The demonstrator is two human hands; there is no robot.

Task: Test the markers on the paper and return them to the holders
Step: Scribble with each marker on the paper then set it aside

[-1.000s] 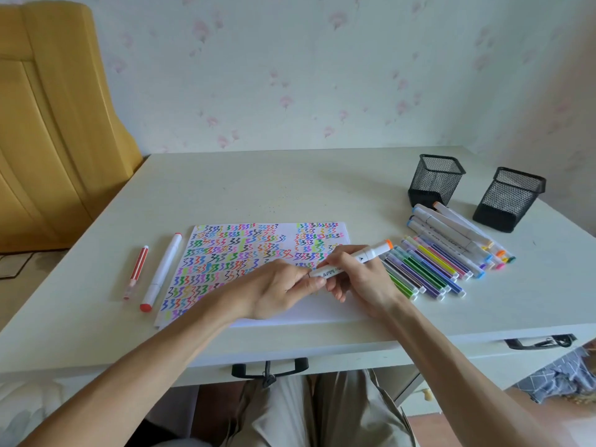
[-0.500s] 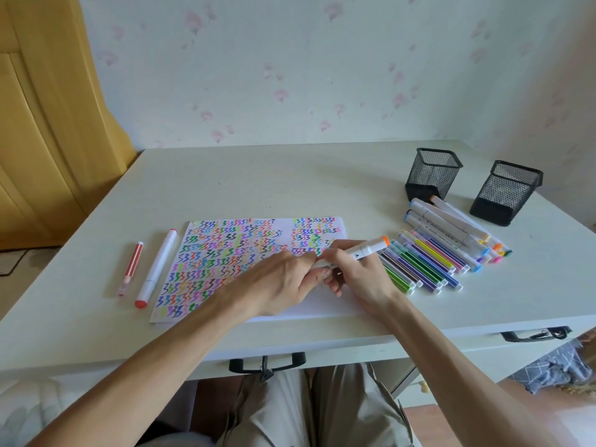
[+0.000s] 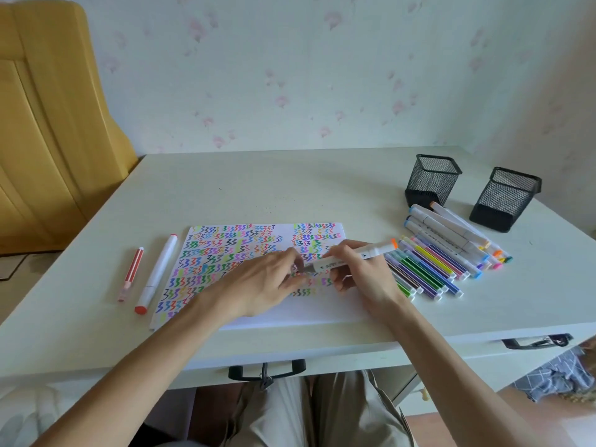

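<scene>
The orange-ended marker (image 3: 351, 257) now shows a bare grey tip over the paper (image 3: 309, 312); a second ago it looked capped. Right hand (image 3: 361, 275) grips the barrel; left hand (image 3: 267, 282) pinches at the tip, so testing comes next.

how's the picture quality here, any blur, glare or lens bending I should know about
Head view: soft, even daylight, no hard glare on the table; only faint shadows beside the two mesh holders. Wide-angle bending curves the table's front edge. The left hand and right hand on the white marker look slightly soft, and the marker's fine print is unreadable. The squiggles on the paper stay legible.
</scene>
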